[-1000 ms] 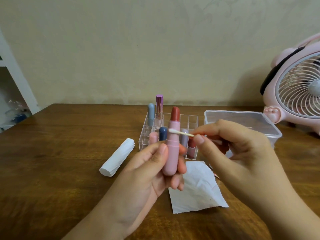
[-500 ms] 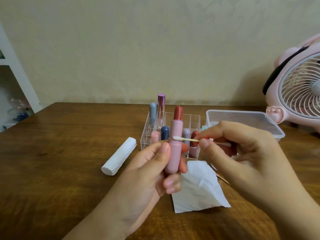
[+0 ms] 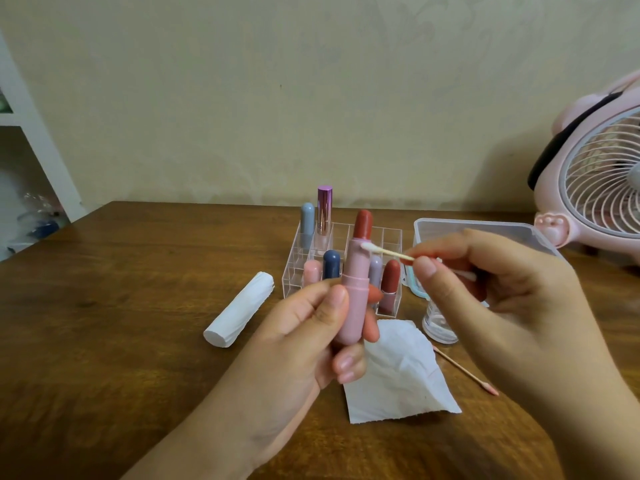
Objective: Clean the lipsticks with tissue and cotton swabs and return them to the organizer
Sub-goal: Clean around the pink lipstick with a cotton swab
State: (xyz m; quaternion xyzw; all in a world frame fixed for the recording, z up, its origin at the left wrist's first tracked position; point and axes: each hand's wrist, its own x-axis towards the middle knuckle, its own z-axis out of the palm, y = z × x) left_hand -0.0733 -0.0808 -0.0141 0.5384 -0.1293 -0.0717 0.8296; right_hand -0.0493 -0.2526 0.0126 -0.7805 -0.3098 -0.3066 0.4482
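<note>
Both forearms reach in from the bottom edge, meeting above the middle of the frame. The left hand (image 3: 311,327) is raised with palm turned inward, thumb and curled fingers wrapped around the lower barrel of an upright pink lipstick (image 3: 353,285). The right hand (image 3: 485,292) sits slightly higher, thumb and forefinger pinching a cotton swab (image 3: 388,252) whose white tip touches the lipstick's collar.
</note>
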